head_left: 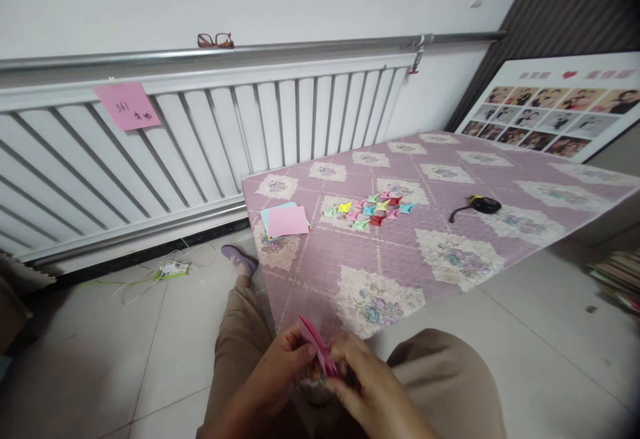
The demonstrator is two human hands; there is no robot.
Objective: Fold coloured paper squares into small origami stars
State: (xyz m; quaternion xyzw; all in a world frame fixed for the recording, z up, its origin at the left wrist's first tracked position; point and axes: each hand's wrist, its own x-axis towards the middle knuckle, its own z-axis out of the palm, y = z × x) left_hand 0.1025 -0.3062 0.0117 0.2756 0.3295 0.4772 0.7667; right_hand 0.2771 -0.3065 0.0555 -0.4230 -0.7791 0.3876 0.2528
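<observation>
My left hand (pixel 280 366) and my right hand (pixel 367 382) meet at the near edge of the table, both pinched on a folded pink paper (pixel 314 340) that stands up between them. The fingers of both hands are curled closed around it. Farther out on the purple floral tablecloth (pixel 450 226) lies a cluster of several small folded paper pieces (pixel 373 210) in pink, green, yellow, red and blue. A stack of flat paper sheets (pixel 286 220), pink on top with blue beneath, sits near the table's left corner.
A black object with a cord (pixel 481 205) lies on the table to the right. A white radiator (pixel 200 139) with a pink note (pixel 127 105) and glasses (pixel 215 40) on top lines the wall. A photo board (pixel 555 116) leans far right. Cords and scraps (pixel 170 270) lie on the floor.
</observation>
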